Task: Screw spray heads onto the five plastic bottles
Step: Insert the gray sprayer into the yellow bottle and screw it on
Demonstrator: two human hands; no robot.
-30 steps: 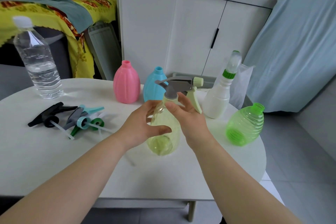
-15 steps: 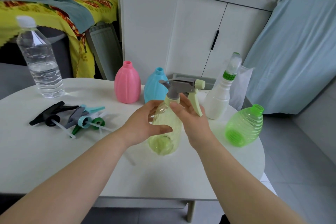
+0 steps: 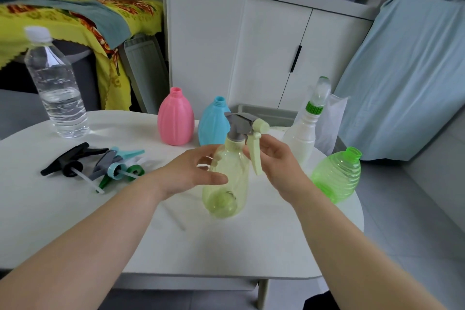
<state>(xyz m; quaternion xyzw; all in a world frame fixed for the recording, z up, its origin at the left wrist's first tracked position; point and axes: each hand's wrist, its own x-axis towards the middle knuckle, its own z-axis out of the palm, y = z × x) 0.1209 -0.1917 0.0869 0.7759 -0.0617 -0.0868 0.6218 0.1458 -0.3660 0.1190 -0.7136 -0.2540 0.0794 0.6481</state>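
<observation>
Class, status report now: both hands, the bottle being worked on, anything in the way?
Left hand grips pale yellow translucent bottle. Right hand at its grey-and-cream spray head. Nothing in the way.

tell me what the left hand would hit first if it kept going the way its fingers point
Probably the yellow bottle: the left hand points right, fingers already curled around its side. Beyond it is the right hand by the trigger of the spray head. Contact isn't clear.

Pale yellow see-through bottle (image 3: 226,178), grey-and-cream spray head (image 3: 242,128). Pink bottle (image 3: 175,118), blue bottle (image 3: 214,124), ribbed bright green bottle (image 3: 337,176), white bottle (image 3: 300,138) with green collar. Black, teal, grey and green loose heads (image 3: 100,163). White table (image 3: 50,209).
</observation>
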